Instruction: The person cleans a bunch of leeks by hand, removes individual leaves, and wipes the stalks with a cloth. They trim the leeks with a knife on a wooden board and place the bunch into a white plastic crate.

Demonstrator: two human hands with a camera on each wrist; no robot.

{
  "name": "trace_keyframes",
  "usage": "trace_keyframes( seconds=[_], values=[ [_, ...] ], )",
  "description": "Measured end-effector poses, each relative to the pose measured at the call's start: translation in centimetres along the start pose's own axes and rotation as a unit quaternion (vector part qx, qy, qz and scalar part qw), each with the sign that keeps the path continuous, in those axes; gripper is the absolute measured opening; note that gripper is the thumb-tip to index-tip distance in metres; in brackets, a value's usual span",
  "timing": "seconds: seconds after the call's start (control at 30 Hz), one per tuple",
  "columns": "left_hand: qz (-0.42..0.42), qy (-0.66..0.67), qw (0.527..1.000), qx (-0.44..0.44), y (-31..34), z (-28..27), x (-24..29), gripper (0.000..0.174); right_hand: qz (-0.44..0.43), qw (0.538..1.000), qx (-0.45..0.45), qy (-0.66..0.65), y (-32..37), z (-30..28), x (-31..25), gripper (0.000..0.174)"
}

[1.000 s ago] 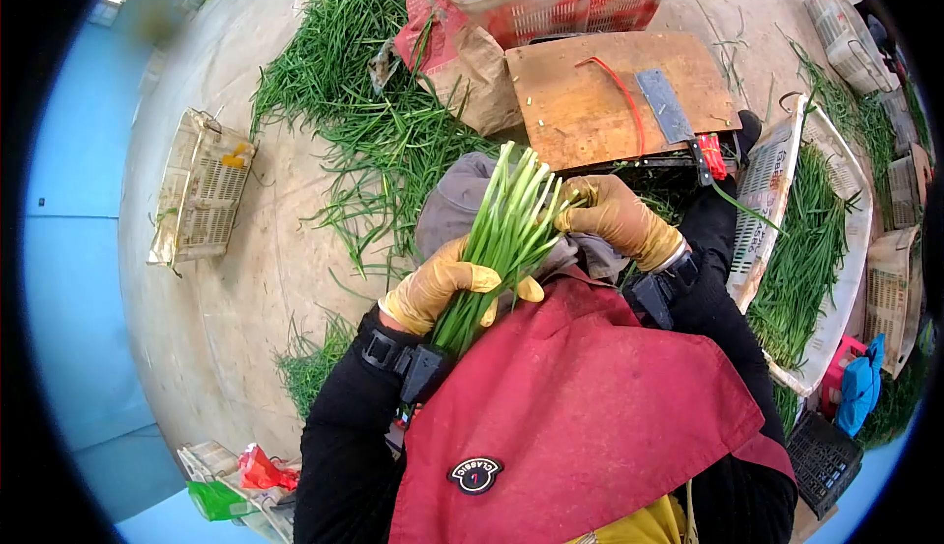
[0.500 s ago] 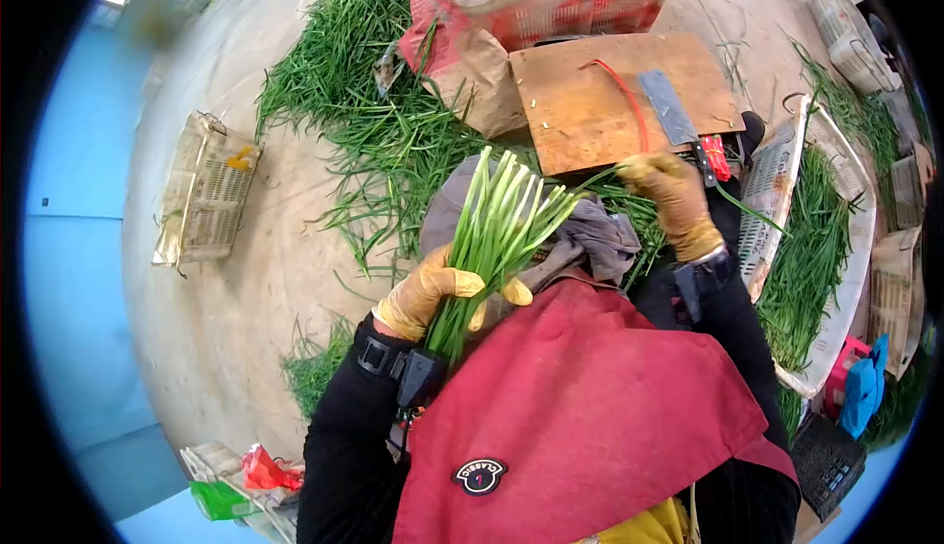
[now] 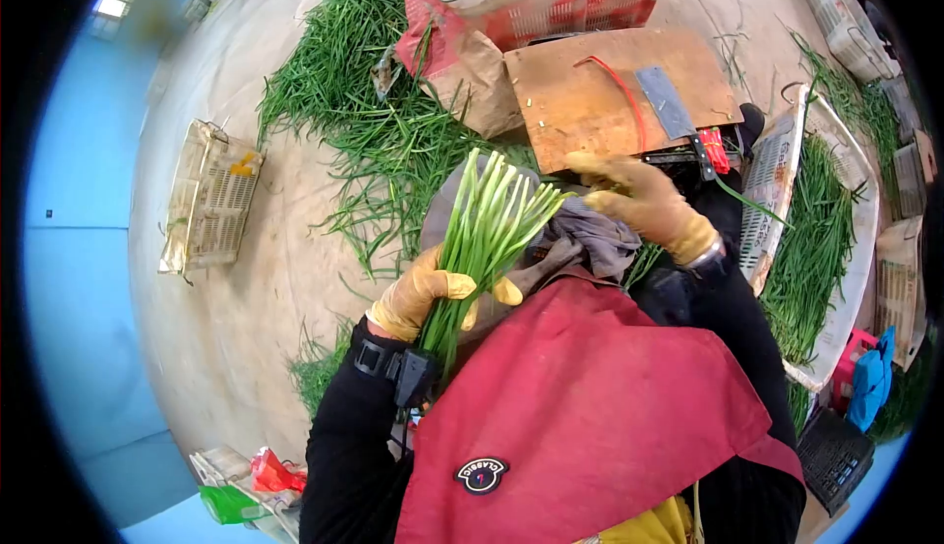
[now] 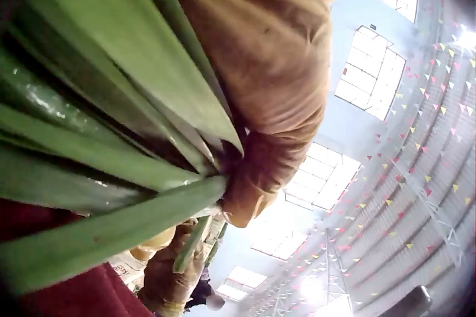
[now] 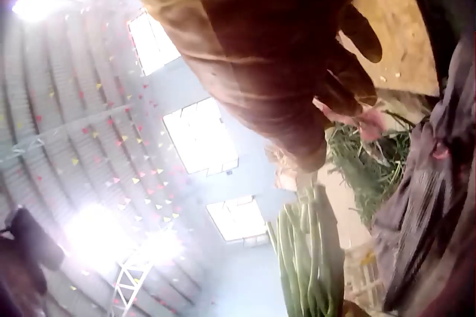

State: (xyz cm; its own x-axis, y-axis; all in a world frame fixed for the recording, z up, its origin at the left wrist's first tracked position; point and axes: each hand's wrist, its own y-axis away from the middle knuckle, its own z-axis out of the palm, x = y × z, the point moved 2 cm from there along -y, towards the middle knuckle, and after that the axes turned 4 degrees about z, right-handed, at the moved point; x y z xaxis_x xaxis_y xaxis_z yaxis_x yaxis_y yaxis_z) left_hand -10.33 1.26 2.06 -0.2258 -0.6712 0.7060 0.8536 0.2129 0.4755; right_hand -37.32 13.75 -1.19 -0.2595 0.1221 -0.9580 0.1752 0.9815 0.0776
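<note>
My gloved left hand (image 3: 415, 296) grips a bunch of garlic chives (image 3: 484, 224) over the lap, thumb across the front of the stalks. The pale cut ends fan upward and the green leaves run down past the wrist. In the left wrist view the flat leaves (image 4: 111, 86) spread out close to the camera beside the yellow glove. My gloved right hand (image 3: 644, 208) is raised to the right of the pale ends, fingers loosely bent and apart. In the right wrist view those fingers show nothing between them, and the bunch (image 5: 309, 257) stands just below.
Ahead lies a wooden board (image 3: 580, 101) with a cleaver (image 3: 669, 106) and a red strip (image 3: 624, 96). Loose chives (image 3: 354, 91) are heaped on the floor at left. A white crate (image 3: 777, 190) of chives stands at right, another crate (image 3: 214, 195) at far left.
My right hand has left the stalk ends, swung right towards the board, and come back part way to the left. The left hand keeps hold of the bunch with little movement.
</note>
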Motion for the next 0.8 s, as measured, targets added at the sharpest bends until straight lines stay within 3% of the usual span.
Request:
trace_keyframes(
  seconds=[0.07,0.1,0.2,0.27,0.33,0.43,0.53,0.6,0.67,0.8],
  values=[
    [-0.003,-0.008,1.0,-0.002,0.1,-0.1,-0.2,0.07,0.053,0.994,-0.076,-0.062,-1.3,1.8,-0.3,0.03],
    [-0.007,-0.01,1.0,0.001,0.4,-0.3,-0.2,0.067,0.085,0.995,-0.058,0.002,-1.5,2.1,0.4,0.024],
    [-0.009,0.011,1.0,0.015,1.1,-0.9,-0.5,0.068,0.082,0.992,0.032,-0.093,-2.0,1.5,4.0,0.022],
    [-0.009,0.021,1.0,0.018,1.3,-1.2,-0.5,0.069,0.245,0.957,-0.01,0.154,-1.5,-0.6,3.6,0.025],
    [-0.018,0.023,0.999,0.015,1.1,-1.3,-0.7,0.068,0.113,0.96,-0.046,0.252,-0.6,-0.1,4.6,0.028],
    [-0.03,0.013,0.999,-0.006,0.3,-0.9,-0.8,0.067,-0.027,0.999,0.023,-0.013,-0.8,1.0,2.0,0.031],
    [-0.03,0.01,0.999,-0.004,0.0,0.1,-0.6,0.067,-0.165,0.986,-0.009,-0.004,-2.1,2.5,-2.1,0.032],
    [-0.025,0.003,1.0,-0.007,0.1,0.0,-0.5,0.066,-0.164,0.981,-0.013,0.098,-2.8,3.8,-0.9,0.028],
    [-0.022,0.003,1.0,-0.001,0.2,-0.2,-0.6,0.066,-0.164,0.984,-0.006,0.063,-3.2,4.5,0.0,0.02],
    [-0.025,0.016,1.0,0.005,0.4,-0.5,-1.1,0.066,-0.044,0.985,0.025,-0.165,-3.0,5.8,2.0,0.017]
  ],
)
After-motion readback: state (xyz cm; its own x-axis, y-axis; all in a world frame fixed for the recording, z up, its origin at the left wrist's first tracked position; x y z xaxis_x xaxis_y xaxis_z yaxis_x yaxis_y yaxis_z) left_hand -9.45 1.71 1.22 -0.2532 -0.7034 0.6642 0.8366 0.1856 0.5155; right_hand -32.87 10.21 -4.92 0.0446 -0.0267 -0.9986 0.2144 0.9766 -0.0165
